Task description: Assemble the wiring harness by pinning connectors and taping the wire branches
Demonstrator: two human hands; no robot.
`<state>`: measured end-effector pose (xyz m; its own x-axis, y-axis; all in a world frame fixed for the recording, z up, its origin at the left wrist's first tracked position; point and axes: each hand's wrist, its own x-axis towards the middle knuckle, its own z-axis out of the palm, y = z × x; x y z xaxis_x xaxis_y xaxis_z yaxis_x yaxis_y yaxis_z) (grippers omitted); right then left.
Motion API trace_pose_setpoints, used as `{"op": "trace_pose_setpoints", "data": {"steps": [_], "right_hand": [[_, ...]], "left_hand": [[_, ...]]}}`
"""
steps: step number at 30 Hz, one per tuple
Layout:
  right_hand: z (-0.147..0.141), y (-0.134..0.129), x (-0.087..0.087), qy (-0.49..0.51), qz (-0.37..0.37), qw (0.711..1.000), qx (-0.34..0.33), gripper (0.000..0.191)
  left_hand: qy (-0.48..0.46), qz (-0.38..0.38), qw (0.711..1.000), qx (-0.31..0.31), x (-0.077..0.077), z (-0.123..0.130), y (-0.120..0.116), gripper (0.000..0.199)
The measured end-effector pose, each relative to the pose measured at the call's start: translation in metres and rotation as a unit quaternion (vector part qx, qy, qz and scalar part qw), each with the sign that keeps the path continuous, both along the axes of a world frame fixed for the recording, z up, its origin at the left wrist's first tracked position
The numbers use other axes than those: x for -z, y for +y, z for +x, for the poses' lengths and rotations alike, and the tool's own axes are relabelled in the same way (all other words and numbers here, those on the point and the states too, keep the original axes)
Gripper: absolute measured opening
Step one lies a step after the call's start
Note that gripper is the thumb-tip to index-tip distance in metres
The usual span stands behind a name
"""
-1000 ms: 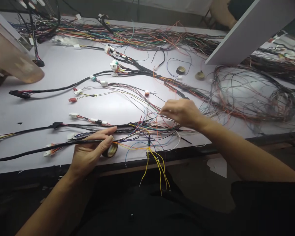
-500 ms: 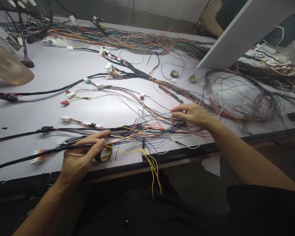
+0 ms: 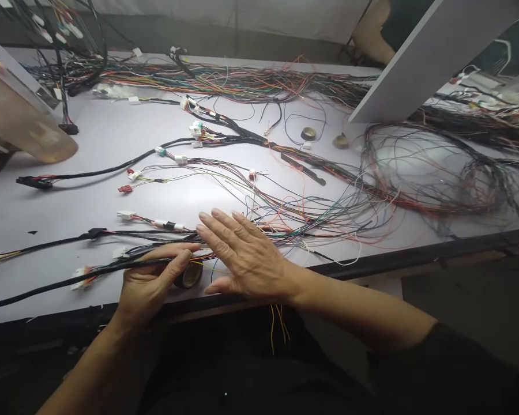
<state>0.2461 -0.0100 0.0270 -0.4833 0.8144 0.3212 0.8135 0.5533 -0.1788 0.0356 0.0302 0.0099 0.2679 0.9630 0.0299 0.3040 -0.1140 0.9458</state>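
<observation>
My left hand (image 3: 149,282) pinches a black-wrapped wire harness branch (image 3: 60,283) between thumb and fingers, close to where its coloured wires spread out. Just right of it, my right hand (image 3: 251,259) lies over the loose wires (image 3: 328,216), palm down with fingers stretched; it hides part of the bundle. A roll of tape (image 3: 190,275) sits beneath the branch by my left fingertips. Several yellow wires (image 3: 281,325) hang over the table's front edge below my right hand. White connectors (image 3: 81,278) end a branch beside my left hand.
Another harness branch (image 3: 242,138) with connectors runs across the middle. Thick wire bundles (image 3: 225,80) line the back. A slanted grey panel (image 3: 398,63) rises at right beside coiled wires (image 3: 415,161). Tape rolls (image 3: 308,134) lie behind. Another person's arm (image 3: 372,34) shows at the back.
My right hand has come left and nearer to me, from the loose wires to beside my left hand, its fingers now stretched. My left hand keeps its pinch. The view has shifted slightly.
</observation>
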Motion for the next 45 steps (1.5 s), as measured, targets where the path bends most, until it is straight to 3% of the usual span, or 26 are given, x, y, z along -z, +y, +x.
{"op": "trace_pose_setpoints", "data": {"steps": [4,7,12,17,20,25,29,37,45], "right_hand": [[0.013,-0.003,0.037,-0.032,-0.056,0.997,0.037,0.081],[0.041,-0.010,0.047,-0.037,-0.080,0.994,0.059,0.081],[0.063,-0.015,0.039,0.003,-0.086,0.995,0.047,0.083],[0.058,-0.018,0.022,0.157,0.006,0.986,0.054,0.034],[0.042,-0.022,0.018,0.150,0.025,0.988,0.037,0.019],[0.024,-0.034,0.025,0.078,-0.005,0.996,0.035,0.016],[0.029,-0.042,0.027,0.094,-0.003,0.994,0.050,0.012],[0.029,-0.027,0.033,0.087,0.012,0.988,0.128,0.014],[0.035,-0.032,0.029,0.075,0.016,0.994,0.077,0.011]], "left_hand": [[0.013,0.010,1.000,-0.022,0.000,-0.001,-0.001,0.015],[0.008,0.006,0.999,-0.048,0.000,0.000,0.000,0.018],[0.005,-0.007,0.999,-0.038,0.004,-0.002,0.003,0.018],[-0.002,-0.014,1.000,-0.023,0.006,-0.003,0.004,0.017],[-0.007,-0.015,1.000,-0.022,0.006,-0.003,0.003,0.018],[-0.002,-0.011,1.000,-0.022,0.004,-0.002,0.002,0.020],[-0.008,-0.023,1.000,-0.011,0.001,-0.002,0.001,0.019],[-0.022,-0.035,0.999,-0.013,-0.003,-0.001,-0.005,0.014],[-0.043,-0.023,0.998,-0.026,0.001,-0.002,-0.007,0.011]]}}
